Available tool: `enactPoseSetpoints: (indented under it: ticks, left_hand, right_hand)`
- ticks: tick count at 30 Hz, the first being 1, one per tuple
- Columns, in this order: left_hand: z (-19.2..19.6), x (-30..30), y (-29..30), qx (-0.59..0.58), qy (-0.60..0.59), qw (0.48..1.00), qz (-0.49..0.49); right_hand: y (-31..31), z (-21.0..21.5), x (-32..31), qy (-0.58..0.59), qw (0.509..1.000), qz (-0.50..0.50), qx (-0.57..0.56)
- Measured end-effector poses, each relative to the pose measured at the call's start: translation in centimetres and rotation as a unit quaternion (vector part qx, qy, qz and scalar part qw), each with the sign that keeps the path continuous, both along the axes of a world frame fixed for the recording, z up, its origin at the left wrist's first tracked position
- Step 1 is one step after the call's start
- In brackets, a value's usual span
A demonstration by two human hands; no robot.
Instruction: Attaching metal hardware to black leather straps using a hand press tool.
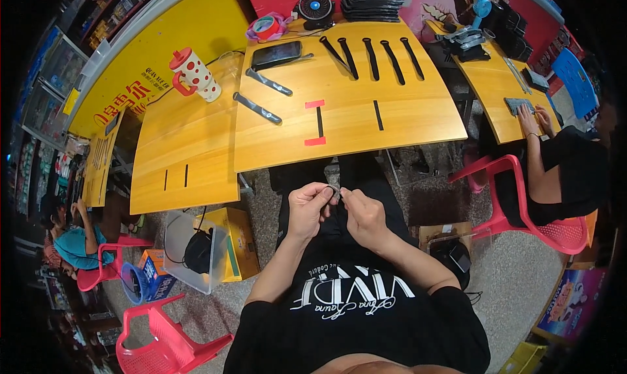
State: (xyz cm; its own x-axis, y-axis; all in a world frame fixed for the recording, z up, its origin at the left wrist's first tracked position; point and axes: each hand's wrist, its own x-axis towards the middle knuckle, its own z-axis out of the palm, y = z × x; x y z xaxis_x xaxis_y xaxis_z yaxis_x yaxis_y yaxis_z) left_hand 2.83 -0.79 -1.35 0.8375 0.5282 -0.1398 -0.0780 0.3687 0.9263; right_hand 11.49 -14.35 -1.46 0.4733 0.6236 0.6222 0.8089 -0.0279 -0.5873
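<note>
My left hand (307,209) and my right hand (362,215) meet over my lap, below the table's front edge. Both pinch a small grey metal piece (334,191) between their fingertips. On the wooden table (392,119) ahead lie several black straps (372,57) in a row, and two more dark straps (264,94) to the left. A short black strip between two red tape marks (318,121) sits near the front edge. Another short black strip (378,115) lies to its right.
A black phone (276,54), a tape roll (266,28), a small fan (315,7) and a stack of dark trays (372,0) stand at the back. A red-dotted white mug (194,74) sits on the left table. Another person (562,171) on a red chair works at the right. A clear bin (189,250) is at my left.
</note>
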Motion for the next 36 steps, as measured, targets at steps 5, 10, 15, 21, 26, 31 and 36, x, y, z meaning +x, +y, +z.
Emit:
enactPoseSetpoints:
  ticks: [5,10,15,21,26,31,36]
  left_hand:
    - [1.5,-0.3,0.8,0.055,-0.043,0.995,-0.066]
    - [2.3,-0.1,2.2,-0.016,-0.025,0.997,-0.076]
    - [2.7,-0.2,1.9,-0.096,-0.004,0.978,-0.183]
    - [2.8,-0.1,1.7,-0.068,0.040,0.978,-0.194]
    - [2.9,-0.2,1.8,0.015,0.066,0.982,-0.178]
    - [2.8,-0.4,1.7,0.041,0.082,0.977,-0.190]
    - [2.9,-0.5,1.9,0.065,0.083,0.975,-0.197]
  right_hand:
    - [-0.9,-2.2,1.5,-0.064,0.968,0.123,-0.209]
    - [-1.7,-0.5,2.0,0.252,0.967,0.024,0.037]
    - [-1.4,2.5,3.1,0.253,0.957,0.106,0.090]
    - [-0.3,3.6,2.2,0.374,0.905,0.151,0.135]
    - [-0.1,3.0,2.4,0.485,0.852,0.176,0.095]
    - [-0.1,3.3,2.2,0.518,0.834,0.172,0.085]
    - [-0.2,3.2,2.2,0.564,0.804,0.168,0.081]
